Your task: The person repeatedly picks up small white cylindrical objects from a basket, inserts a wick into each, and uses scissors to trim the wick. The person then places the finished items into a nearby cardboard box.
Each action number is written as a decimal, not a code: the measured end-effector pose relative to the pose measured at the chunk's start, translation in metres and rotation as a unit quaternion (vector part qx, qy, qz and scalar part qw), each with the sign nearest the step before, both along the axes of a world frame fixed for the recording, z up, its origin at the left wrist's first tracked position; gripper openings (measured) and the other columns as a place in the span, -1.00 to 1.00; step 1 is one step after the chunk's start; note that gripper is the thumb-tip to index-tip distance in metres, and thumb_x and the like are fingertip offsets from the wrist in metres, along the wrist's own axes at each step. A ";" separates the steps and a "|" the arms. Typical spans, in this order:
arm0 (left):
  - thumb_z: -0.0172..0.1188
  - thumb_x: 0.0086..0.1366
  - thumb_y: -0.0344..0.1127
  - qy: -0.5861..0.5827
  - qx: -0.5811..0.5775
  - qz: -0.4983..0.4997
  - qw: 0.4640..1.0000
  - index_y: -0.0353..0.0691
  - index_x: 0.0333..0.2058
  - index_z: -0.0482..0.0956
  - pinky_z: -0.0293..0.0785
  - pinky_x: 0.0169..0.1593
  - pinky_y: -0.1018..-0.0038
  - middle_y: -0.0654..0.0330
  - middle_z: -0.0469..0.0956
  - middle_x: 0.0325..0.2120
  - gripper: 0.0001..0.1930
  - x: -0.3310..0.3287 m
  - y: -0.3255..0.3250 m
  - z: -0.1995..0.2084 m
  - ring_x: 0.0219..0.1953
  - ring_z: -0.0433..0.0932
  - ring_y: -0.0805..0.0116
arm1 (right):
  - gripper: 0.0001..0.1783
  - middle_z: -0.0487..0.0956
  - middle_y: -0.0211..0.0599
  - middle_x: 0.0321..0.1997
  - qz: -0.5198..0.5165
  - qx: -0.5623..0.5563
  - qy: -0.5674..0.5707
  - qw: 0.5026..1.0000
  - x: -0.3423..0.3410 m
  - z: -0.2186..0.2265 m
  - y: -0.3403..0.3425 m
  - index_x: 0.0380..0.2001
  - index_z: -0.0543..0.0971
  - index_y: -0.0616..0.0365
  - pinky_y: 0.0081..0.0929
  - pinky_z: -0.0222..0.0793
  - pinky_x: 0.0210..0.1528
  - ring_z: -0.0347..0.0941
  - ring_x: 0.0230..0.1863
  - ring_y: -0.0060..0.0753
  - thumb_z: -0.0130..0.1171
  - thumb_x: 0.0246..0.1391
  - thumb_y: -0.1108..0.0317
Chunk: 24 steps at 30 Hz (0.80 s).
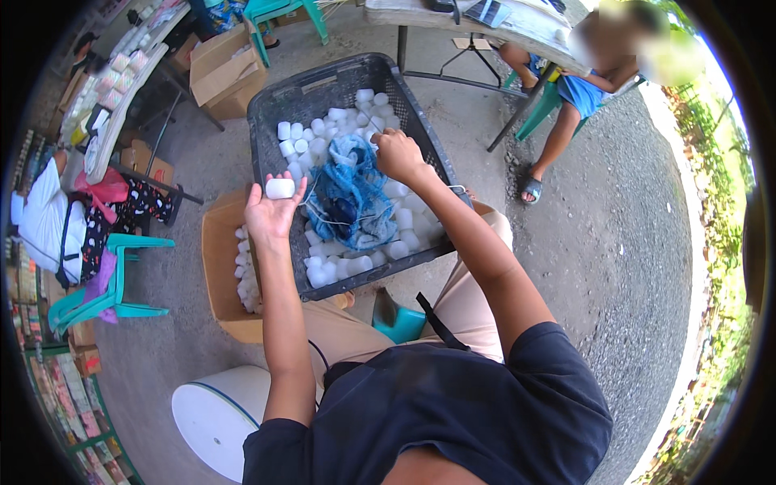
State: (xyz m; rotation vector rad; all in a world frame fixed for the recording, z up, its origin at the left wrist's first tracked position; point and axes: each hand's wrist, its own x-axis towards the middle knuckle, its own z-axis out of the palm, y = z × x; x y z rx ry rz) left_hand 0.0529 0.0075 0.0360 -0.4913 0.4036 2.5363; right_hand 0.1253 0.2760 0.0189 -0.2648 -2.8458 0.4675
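Observation:
A short white cylinder (280, 188), waxy like a small candle, rests on the fingers of my upturned left hand (273, 214). Above the right part of a black plastic crate (259, 121), my right hand (399, 155) is closed, its fingertips pinched together. Something thin seems to stick out from them, too fine to name. Many similar white cylinders (323, 271) fill the crate loosely. On top of them lies a crumpled blue cloth (353, 190), just below my right hand, with a pale cord (323, 217) running across it.
A cardboard box (222, 283) with more white cylinders stands under the crate's left side. At lower left is a white round container (212, 416). Another person (566, 105) sits at a table (517, 36) at upper right. A green chair (121, 279) stands at left.

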 end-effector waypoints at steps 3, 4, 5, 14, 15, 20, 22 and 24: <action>-0.17 0.45 -0.16 0.060 0.031 -0.009 0.998 -0.20 -0.27 0.43 0.29 0.14 -0.08 0.12 0.47 -0.23 -0.73 0.001 -0.005 -0.011 0.01 0.43 0.07 | -0.84 0.55 -0.02 -0.26 0.044 -0.078 0.048 0.995 -0.001 0.007 -0.040 -0.36 0.57 0.19 -0.14 0.48 -0.17 0.53 -0.22 0.04 0.11 -0.04 0.38; -0.12 0.43 -0.11 0.074 0.006 0.002 0.997 -0.14 -0.34 0.47 0.37 0.06 -0.02 0.22 0.53 -0.35 -0.71 0.006 0.000 0.000 -0.12 0.51 0.12 | -0.86 0.54 -0.02 -0.27 0.054 -0.082 0.064 0.993 -0.001 0.007 -0.049 -0.39 0.56 0.19 -0.15 0.49 -0.19 0.53 -0.25 0.05 0.11 -0.03 0.38; -0.09 0.42 -0.09 0.130 0.038 -0.017 0.991 -0.11 -0.35 0.48 0.40 0.01 0.04 0.25 0.51 -0.41 -0.72 0.003 -0.003 -0.006 -0.18 0.51 0.17 | -0.89 0.54 -0.03 -0.33 0.071 -0.054 0.120 0.989 0.000 0.008 -0.057 -0.42 0.55 0.19 -0.15 0.49 -0.23 0.54 -0.29 0.04 0.09 -0.04 0.41; 0.02 0.37 -0.11 0.195 -0.096 0.053 0.975 -0.07 -0.11 0.48 0.42 -0.17 0.26 0.35 0.43 -0.57 -0.76 0.014 -0.026 0.013 -0.44 0.45 0.35 | -0.68 0.61 0.03 -0.24 0.216 -0.039 -0.161 0.962 -0.020 0.000 -0.161 -0.14 0.47 0.24 -0.19 0.52 -0.14 0.58 -0.16 0.01 0.15 -0.01 0.39; 0.02 0.37 -0.12 0.197 -0.107 0.059 0.973 -0.08 -0.12 0.48 0.43 -0.18 0.26 0.35 0.43 -0.57 -0.77 0.019 -0.027 0.019 -0.45 0.45 0.35 | -0.64 0.61 0.03 -0.22 0.196 -0.030 -0.191 0.961 -0.025 -0.006 -0.169 -0.10 0.45 0.23 -0.20 0.52 -0.13 0.58 -0.15 0.01 0.16 -0.01 0.39; 0.05 0.35 -0.09 0.270 -0.278 -0.079 0.919 -0.19 -0.14 0.50 0.51 -0.40 0.31 0.27 0.51 -0.43 -0.71 0.041 -0.046 0.037 -0.52 0.52 0.35 | -0.70 0.62 0.01 -0.27 0.160 -0.084 -0.101 0.978 -0.047 -0.041 -0.159 -0.21 0.54 0.25 -0.26 0.53 -0.17 0.61 -0.22 -0.06 0.16 -0.11 0.49; 0.05 0.34 0.01 0.256 -0.368 -0.141 0.883 -0.22 -0.14 0.50 0.52 -0.42 0.30 0.18 0.53 -0.36 -0.62 0.054 -0.047 0.029 -0.53 0.54 0.32 | -0.73 0.64 -0.02 -0.34 0.144 -0.187 -0.040 0.971 -0.039 -0.024 -0.146 -0.24 0.56 0.27 -0.27 0.52 -0.21 0.61 -0.28 -0.07 0.09 -0.10 0.55; -0.01 0.33 0.14 0.173 -0.388 -0.165 0.890 -0.26 -0.10 0.49 0.52 -0.41 0.30 0.11 0.53 -0.30 -0.48 0.067 -0.040 0.020 -0.55 0.55 0.30 | -0.74 0.63 -0.04 -0.44 0.152 -0.321 0.077 0.932 -0.017 0.015 -0.142 -0.32 0.58 0.27 -0.28 0.50 -0.27 0.61 -0.34 -0.08 0.03 -0.14 0.63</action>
